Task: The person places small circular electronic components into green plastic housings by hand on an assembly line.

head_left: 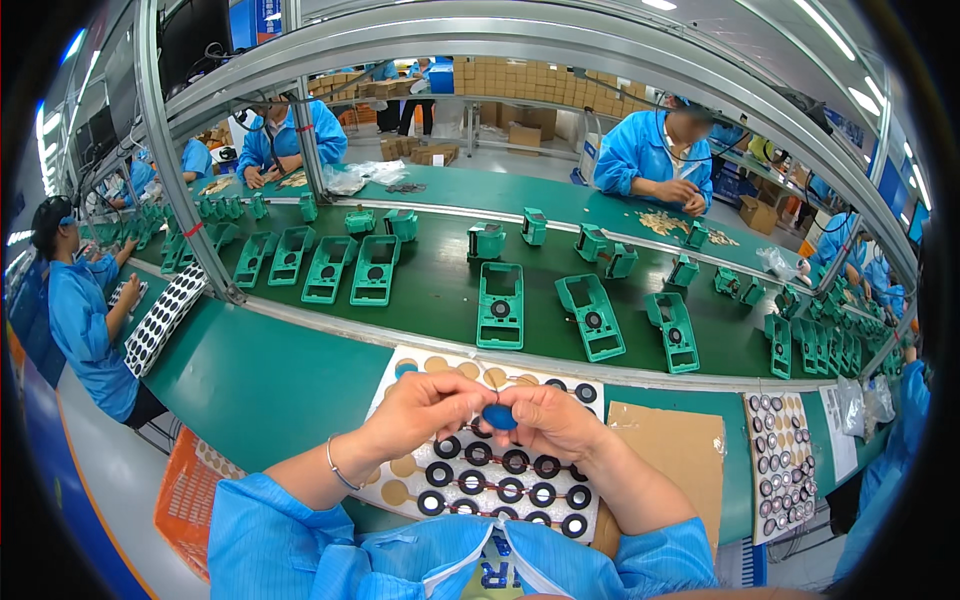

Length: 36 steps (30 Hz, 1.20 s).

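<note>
My right hand [555, 420] pinches a small round blue disc [499, 417], held over a white foam sheet [376, 402]. The fingertips of my left hand [425, 412] are pressed together and meet the right fingertips just above the disc; what they grip is hidden. Below both hands, rows of black ring-shaped parts [478, 453] lie on the sheet, with reddish-brown pieces between them. Tan round discs [396, 492] sit along its left side and far edge. Another blue disc [405, 369] lies near the sheet's far left corner.
A flat cardboard piece [665, 450] lies right of the sheet; farther right is another sheet of ring parts [779, 465]. Beyond a metal rail, green plastic housings [500, 305] stand on a green conveyor. An orange basket [190, 500] is at lower left. Co-workers [655, 155] sit across and beside me.
</note>
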### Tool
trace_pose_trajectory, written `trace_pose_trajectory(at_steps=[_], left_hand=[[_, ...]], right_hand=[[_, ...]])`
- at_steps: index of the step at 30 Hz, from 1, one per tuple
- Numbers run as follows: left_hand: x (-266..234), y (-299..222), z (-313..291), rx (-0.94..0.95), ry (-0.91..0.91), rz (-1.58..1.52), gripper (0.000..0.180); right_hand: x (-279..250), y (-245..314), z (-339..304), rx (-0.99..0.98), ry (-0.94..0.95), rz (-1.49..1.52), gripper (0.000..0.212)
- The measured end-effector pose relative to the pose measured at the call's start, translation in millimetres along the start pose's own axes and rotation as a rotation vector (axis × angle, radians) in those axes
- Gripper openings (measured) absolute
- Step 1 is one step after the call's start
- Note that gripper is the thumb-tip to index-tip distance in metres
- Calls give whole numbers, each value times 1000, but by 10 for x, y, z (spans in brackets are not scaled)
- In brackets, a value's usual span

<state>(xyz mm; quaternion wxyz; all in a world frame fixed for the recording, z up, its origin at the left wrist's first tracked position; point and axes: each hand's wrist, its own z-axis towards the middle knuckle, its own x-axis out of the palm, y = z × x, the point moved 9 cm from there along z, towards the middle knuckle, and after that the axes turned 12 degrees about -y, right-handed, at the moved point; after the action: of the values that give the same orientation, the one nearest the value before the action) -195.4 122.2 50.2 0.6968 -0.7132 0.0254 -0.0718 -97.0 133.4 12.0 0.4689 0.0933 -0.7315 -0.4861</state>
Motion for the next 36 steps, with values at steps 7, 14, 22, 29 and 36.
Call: trace_pose_trajectory(at_steps=[7, 14, 22, 29, 36], left_hand=[[-128, 187, -1, -38, -60, 28, 20], [-162, 261, 44, -101, -69, 9, 16], [-163, 318, 83, -118, -36, -47, 11], [-196, 418, 113, -146, -24, -167, 8], [-320, 371, 93, -71, -55, -25, 10]], right_hand=[[21, 437, -79, -626, -372, -929, 37], [391, 591, -206, -1017, -385, -1377, 38], [488, 566, -223, -1076, -399, -1470, 39], [96, 332, 76, -568, -330, -896, 33], [-159, 200, 208, -359, -300, -278, 32]])
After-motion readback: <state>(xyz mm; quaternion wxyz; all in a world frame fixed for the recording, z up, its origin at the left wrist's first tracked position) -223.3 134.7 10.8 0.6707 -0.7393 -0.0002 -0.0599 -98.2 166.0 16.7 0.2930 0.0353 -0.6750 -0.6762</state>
